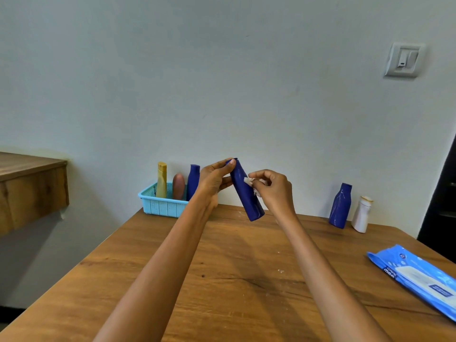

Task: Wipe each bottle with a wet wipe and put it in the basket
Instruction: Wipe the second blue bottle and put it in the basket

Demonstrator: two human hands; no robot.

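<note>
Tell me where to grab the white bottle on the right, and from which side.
Grip the white bottle around its body below the narrower neck, coming from the front or right. It stands upright, and the blue bottle crowds its left.

Both arms outstretched, grips (213,180) (272,191) curled

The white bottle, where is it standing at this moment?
In the head view the white bottle stands upright on the far right of the wooden table, near the wall, just right of a dark blue bottle and beyond the wet wipes pack.
</note>
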